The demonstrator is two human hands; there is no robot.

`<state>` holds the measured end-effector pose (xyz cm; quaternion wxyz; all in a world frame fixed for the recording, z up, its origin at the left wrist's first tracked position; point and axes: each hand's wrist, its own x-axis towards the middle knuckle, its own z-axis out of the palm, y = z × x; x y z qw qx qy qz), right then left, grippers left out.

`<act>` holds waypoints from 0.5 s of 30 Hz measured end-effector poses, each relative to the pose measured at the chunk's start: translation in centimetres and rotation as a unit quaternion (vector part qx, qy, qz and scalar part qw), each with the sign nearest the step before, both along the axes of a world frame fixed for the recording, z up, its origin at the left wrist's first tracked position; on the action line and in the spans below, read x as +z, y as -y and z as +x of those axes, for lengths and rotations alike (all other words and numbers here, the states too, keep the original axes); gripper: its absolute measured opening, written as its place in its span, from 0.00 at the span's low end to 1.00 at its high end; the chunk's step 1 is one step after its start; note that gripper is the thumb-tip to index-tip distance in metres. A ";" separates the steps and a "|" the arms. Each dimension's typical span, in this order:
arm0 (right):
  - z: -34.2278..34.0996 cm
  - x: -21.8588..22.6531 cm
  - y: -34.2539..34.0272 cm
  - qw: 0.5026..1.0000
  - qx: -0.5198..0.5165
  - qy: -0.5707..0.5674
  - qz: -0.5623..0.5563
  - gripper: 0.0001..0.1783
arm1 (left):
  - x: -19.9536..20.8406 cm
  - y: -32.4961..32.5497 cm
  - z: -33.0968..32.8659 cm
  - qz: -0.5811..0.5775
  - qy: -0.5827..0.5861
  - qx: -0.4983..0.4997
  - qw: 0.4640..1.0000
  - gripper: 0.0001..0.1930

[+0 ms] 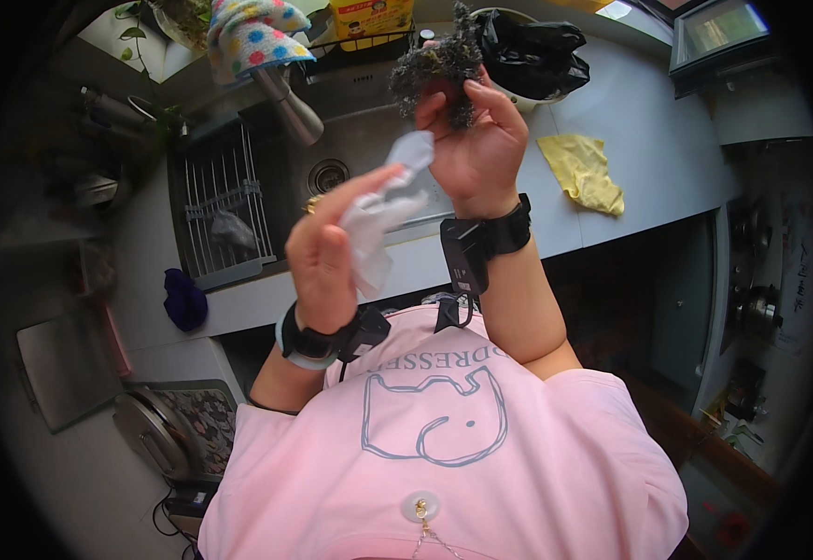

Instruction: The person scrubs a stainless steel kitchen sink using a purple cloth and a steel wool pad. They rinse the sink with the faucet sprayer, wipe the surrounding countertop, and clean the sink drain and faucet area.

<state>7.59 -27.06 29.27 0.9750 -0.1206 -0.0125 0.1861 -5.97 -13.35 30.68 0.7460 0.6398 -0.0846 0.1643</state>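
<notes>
Pink shirt point(444, 467) fills the foreground, and above it both hands are up over the sink point(350, 140). Left hand point(327, 247) is closed around a crumpled white tissue point(378, 219), which runs along the palm and pokes out past the fingers point(355, 187) toward the other hand. Right hand point(476, 140) is raised higher, fingers point(486, 93) curled shut on a dark, frizzy scrubbing wad point(439, 65) that bulges above the fingertips, over the sink's far edge. Tissue tip sits just beside the right palm; whether they touch, I cannot tell. Over on the grey surface point(649, 149), a yellow cloth point(584, 173) lies well apart to the right.
</notes>
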 end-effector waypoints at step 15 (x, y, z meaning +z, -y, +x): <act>1.7 -2.2 0.0 1.000 -0.009 0.019 -0.007 0.18 | -2.5 -2.0 0.3 -0.522 -0.124 0.031 0.844 0.16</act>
